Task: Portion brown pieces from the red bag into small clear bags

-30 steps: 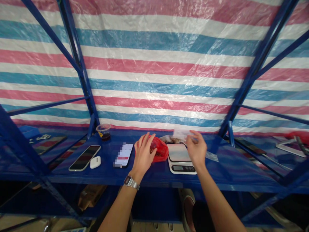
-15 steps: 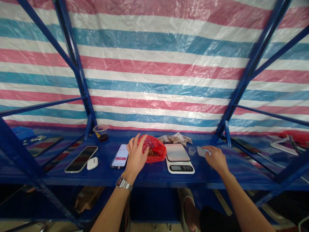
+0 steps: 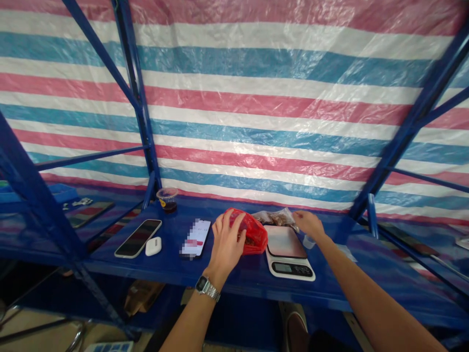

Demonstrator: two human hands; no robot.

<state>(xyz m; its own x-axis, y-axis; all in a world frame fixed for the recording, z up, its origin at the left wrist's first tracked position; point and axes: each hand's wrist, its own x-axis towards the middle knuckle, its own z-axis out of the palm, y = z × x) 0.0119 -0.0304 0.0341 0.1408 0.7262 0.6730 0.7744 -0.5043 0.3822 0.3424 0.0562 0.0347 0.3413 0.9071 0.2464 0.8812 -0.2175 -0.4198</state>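
A red plastic bag stands with its mouth open, small brown pieces inside. My left hand, a metal watch on its wrist, grips the bag's left rim with curled fingers. Behind the scale lie small clear zip bags filled with brown bits. At their right end, my right hand has its fingers closed on the edge of one. A white kitchen scale with nothing on its plate sits between the hands. Partly behind my right wrist is a small clear plastic cup. Flat clear bags lie beyond my right forearm.
Left of the red bag lie a lit phone, a white earbud case and a dark phone. A tub of dark liquid stands behind. Blue posts rise at both sides, before a striped sheet.
My right hand has let go of the flat clear bags and moved left and back to the filled zip bags. My left hand stays at the red bag. The view has shifted.
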